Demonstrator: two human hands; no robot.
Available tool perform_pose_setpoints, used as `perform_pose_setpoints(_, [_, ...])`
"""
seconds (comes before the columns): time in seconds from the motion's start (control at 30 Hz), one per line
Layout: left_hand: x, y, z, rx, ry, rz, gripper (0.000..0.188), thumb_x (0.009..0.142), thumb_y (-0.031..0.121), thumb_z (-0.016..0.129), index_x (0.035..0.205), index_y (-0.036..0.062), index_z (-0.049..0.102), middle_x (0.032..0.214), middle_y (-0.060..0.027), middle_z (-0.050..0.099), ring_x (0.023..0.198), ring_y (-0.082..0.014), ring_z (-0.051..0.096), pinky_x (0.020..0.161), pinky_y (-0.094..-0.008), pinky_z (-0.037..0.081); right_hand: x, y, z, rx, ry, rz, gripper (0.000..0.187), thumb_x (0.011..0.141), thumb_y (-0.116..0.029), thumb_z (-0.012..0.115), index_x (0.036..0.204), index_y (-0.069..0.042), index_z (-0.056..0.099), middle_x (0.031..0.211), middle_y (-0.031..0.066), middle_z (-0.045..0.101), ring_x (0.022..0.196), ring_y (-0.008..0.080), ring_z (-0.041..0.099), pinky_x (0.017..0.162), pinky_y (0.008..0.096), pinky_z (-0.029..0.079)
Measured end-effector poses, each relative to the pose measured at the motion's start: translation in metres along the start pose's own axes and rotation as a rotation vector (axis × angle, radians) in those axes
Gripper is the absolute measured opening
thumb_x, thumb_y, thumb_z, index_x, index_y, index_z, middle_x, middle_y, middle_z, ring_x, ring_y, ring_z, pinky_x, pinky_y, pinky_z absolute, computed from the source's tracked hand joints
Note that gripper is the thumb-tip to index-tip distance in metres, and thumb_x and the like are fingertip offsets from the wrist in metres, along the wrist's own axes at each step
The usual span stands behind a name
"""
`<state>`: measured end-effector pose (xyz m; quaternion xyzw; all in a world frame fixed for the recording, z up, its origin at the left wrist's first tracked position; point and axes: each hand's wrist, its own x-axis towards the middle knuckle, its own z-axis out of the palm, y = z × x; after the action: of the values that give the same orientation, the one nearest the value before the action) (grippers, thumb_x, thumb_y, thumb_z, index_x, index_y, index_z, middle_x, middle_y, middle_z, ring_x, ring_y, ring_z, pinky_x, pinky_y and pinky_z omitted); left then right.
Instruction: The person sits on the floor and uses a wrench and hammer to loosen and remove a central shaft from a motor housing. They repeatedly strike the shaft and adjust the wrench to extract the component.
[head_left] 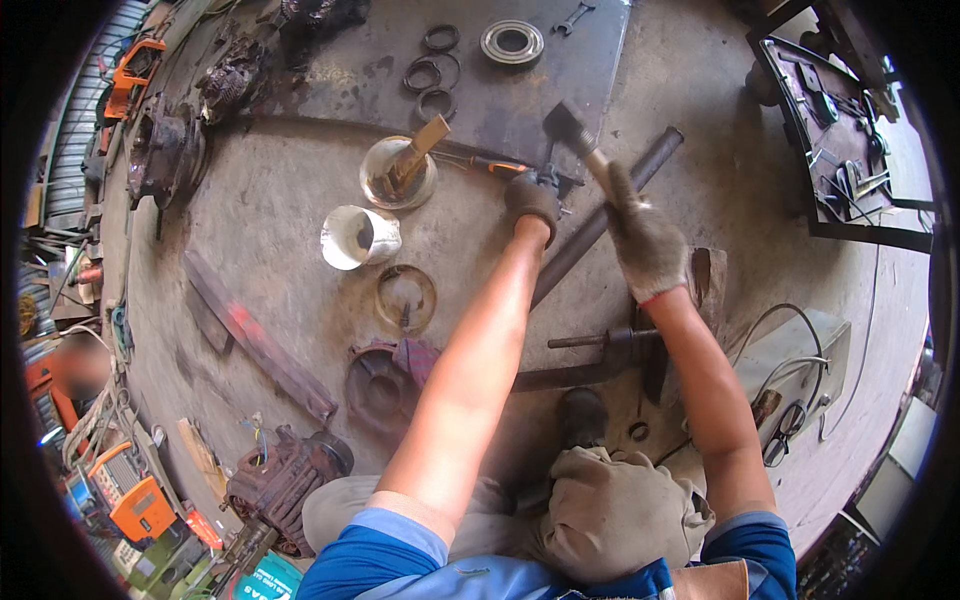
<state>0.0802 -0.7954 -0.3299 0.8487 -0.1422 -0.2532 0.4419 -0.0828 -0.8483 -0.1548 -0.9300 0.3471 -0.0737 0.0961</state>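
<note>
My right hand (645, 235), in a grey work glove, is closed around a short wooden-handled tool (597, 163) with a broad dark head. It is raised to the right of my left hand; whether the head is bristle or metal is hard to tell. My left hand (532, 198), also gloved, grips a small dark metal part (552, 175) by the steel plate's near edge. Its fingers partly hide the part. An orange-handled tool (497, 167) lies just left of that hand. Between my hands, a long dark pipe (575, 245) slants across the floor.
A tub (375, 165) with a wooden piece in it and a white pot (352, 238) stand left. The steel plate (340, 80) bears several rings, a bearing (512, 42) and a wrench (573, 18). A tool tray (815, 100) stands far right, a grey box (810, 350) near right.
</note>
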Motion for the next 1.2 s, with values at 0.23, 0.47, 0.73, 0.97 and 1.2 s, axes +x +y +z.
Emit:
perform_pose_setpoints(0.23, [-0.001, 0.006, -0.002, -0.111, 0.005, 0.054, 0.038, 0.101, 0.034, 0.062, 0.089, -0.0002, 0.071, 0.074, -0.0164, 0.069, 0.062, -0.0252, 0.068, 0.058, -0.0407, 0.054, 0.007, 0.012, -0.004, -0.023, -0.1, -0.038, 0.069, 0.1, -0.027, 0.059, 0.161, -0.034, 0.028, 0.092, 0.0195, 0.068, 0.075, 0.0396, 0.07, 0.062, 0.0526, 0.055])
perform_pose_setpoints(0.47, [-0.022, 0.029, -0.01, 0.259, 0.137, 0.161, 0.043, 0.101, 0.039, 0.061, 0.088, -0.001, 0.072, 0.087, -0.025, 0.071, 0.084, -0.0448, 0.07, 0.074, -0.0483, 0.054, -0.006, 0.008, -0.017, 0.036, 0.079, -0.033, 0.068, 0.1, -0.028, 0.06, 0.16, -0.038, 0.032, 0.085, 0.0153, 0.066, 0.067, 0.0345, 0.068, 0.057, 0.0496, 0.054])
perform_pose_setpoints(0.73, [-0.002, 0.007, -0.028, -0.402, -0.321, -0.189, 0.032, 0.105, 0.035, 0.058, 0.094, 0.0059, 0.069, 0.07, -0.0032, 0.065, 0.06, -0.0214, 0.063, 0.054, -0.038, 0.048, 0.0, 0.027, 0.017, 0.418, -0.023, 0.122, 0.06, 0.1, -0.029, 0.063, 0.156, -0.027, 0.044, 0.088, 0.0165, 0.069, 0.076, 0.0367, 0.069, 0.066, 0.0471, 0.054])
perform_pose_setpoints(0.97, [-0.045, 0.03, -0.093, -1.008, -0.633, -0.312, 0.032, 0.107, 0.034, 0.057, 0.121, 0.0057, 0.064, 0.077, -0.0002, 0.059, 0.063, -0.0144, 0.058, 0.058, -0.0301, 0.049, 0.022, 0.009, 0.006, 1.212, -0.452, 0.585, 0.058, 0.101, -0.036, 0.066, 0.153, -0.014, 0.05, 0.079, 0.0007, 0.063, 0.057, 0.0098, 0.057, 0.048, 0.0274, 0.049])
perform_pose_setpoints(1.2, [-0.066, 0.047, -0.137, -0.864, -0.612, -0.133, 0.032, 0.108, 0.033, 0.057, 0.126, 0.0077, 0.065, 0.085, 0.0012, 0.064, 0.075, -0.0128, 0.065, 0.068, -0.0298, 0.056, 0.029, -0.032, 0.059, 1.532, -0.447, 0.622, 0.048, 0.104, -0.041, 0.061, 0.139, -0.009, 0.056, 0.083, 0.0064, 0.065, 0.065, 0.0181, 0.064, 0.056, 0.0343, 0.057])
